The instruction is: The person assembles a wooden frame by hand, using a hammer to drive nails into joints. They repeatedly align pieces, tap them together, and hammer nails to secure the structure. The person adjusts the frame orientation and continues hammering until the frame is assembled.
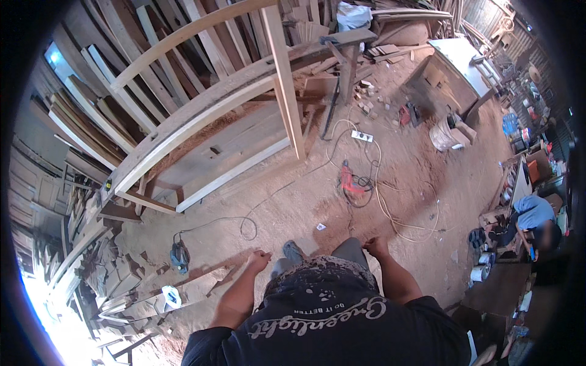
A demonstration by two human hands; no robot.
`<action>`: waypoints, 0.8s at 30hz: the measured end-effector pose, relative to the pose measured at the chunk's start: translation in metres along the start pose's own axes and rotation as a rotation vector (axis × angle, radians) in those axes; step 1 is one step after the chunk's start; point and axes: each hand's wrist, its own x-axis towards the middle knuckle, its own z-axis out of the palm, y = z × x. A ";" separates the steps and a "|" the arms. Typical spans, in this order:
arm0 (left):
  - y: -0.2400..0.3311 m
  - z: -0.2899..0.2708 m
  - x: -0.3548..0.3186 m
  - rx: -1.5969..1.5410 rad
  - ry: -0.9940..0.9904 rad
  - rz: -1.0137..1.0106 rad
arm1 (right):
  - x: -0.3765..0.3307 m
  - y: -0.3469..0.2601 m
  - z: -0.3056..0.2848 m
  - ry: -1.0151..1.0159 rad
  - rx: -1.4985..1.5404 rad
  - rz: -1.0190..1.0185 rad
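Observation:
My left hand (259, 260) hangs beside my left leg, its fingers curled in and nothing visible in them. On the other side, my right hand (376, 247) is next to my right knee (350, 249), also with curled fingers and no object showing. A red power drill (351, 181) lies on the dusty floor ahead of me, its dark cord looped around it. Past it is a white power strip (362, 136) with a pale cable. To my left a blue corded power tool (179, 256) rests on the floor.
A pale wooden frame (287, 104) leans on a long workbench (183, 116) at the left. Boards (110, 122) stand behind it. A bucket (444, 135), a table (452, 70) and a red-and-black tool (410, 114) are at far right. Another person (534, 219) crouches at right.

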 end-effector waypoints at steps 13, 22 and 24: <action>0.114 0.106 -0.017 0.224 -0.071 0.073 | -0.065 0.196 -0.068 -0.173 -0.160 0.141; 0.196 0.177 -0.054 0.164 0.022 0.154 | -0.038 0.209 -0.129 -0.080 0.361 0.271; 0.194 0.175 -0.053 0.140 0.023 0.123 | -0.018 0.199 -0.135 -0.008 0.410 0.177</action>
